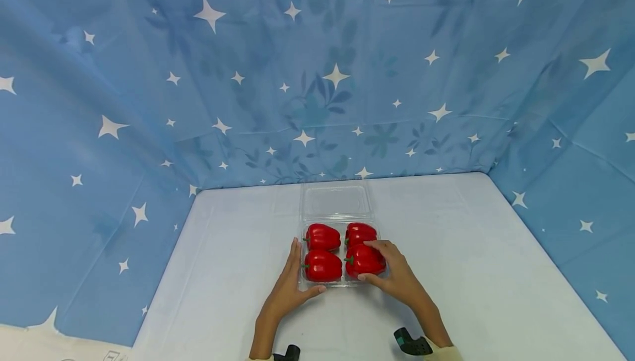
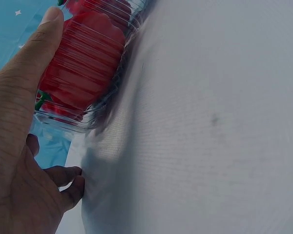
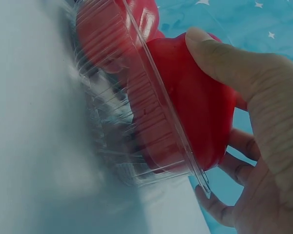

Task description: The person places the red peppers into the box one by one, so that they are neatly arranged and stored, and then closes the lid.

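A clear plastic clamshell container (image 1: 343, 284) stands on the white table with red bell peppers in it, two on the left and two on the right. My right hand (image 1: 401, 279) grips the front right bell pepper (image 1: 365, 260), thumb at its near side and fingers over the far side. In the right wrist view, this pepper (image 3: 195, 105) sits partly above the container's rim. Along the container's left side lies my left hand (image 1: 286, 290), fingers straight, thumb stretched along the near edge beside the front left pepper (image 1: 322, 266). Behind are the back left pepper (image 1: 322, 236) and the back right pepper (image 1: 360, 232).
The container's transparent lid (image 1: 337, 200) lies folded back towards the rear of the table. A white cloth covers the table (image 1: 461, 251). Blue curtains (image 1: 278, 107) with white stars rise behind it and at both sides.
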{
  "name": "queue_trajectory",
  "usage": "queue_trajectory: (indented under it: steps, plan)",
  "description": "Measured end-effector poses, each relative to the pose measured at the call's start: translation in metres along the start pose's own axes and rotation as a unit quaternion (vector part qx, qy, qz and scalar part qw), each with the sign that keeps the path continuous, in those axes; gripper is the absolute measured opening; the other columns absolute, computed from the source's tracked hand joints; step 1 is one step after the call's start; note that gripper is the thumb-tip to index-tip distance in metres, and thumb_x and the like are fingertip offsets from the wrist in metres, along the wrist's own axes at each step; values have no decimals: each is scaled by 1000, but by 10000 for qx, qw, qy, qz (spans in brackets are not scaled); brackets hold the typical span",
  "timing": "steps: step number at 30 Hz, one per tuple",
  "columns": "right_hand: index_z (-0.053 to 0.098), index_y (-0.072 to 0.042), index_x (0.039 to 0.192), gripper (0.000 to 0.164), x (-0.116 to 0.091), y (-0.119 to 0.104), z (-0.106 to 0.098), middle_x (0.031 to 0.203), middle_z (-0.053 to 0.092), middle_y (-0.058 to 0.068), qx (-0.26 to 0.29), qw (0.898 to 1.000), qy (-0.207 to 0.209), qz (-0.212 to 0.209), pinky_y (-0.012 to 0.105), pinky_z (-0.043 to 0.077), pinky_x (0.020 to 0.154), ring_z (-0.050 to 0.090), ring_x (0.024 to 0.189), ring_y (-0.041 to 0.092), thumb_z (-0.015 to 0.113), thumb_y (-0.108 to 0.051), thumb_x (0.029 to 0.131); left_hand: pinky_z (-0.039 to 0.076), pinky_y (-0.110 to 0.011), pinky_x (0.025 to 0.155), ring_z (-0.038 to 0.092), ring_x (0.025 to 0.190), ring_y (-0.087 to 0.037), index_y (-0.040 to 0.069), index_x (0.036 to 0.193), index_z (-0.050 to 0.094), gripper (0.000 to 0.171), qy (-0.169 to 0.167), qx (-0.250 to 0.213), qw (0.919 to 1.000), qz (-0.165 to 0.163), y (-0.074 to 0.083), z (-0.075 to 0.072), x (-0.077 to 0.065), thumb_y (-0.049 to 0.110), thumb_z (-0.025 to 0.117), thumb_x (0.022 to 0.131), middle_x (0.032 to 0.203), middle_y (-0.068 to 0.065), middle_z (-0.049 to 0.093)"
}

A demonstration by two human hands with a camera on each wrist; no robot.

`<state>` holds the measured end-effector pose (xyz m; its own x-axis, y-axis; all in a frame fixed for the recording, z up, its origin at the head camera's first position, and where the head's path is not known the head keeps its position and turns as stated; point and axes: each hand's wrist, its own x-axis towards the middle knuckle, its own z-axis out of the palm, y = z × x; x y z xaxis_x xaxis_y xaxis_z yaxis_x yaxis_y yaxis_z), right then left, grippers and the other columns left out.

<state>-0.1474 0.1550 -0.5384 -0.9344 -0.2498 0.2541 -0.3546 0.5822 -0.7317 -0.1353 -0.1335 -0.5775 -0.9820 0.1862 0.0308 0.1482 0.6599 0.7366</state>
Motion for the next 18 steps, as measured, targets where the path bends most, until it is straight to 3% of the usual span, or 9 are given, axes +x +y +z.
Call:
queue_trajectory:
  steps: [5,18]
  plan:
    - [57,-18,132,71,-1,1,2,128,58,13,-193,9997,83,-81,56,55,89,57,117,32,87,-37,71,34,-59,111,13,152,-29,25,159,1,120,-10,-2,10000,6,1,-1,-1,72,69,71,166,9,-2]
    - [58,-17,133,74,-3,-5,8,126,57,11,-868,9953,220,-355,52,55,85,49,117,29,88,-36,68,33,-61,111,15,151,-33,21,159,4,117,13,-147,9999,83,2,-1,-1,59,75,74,166,4,1]
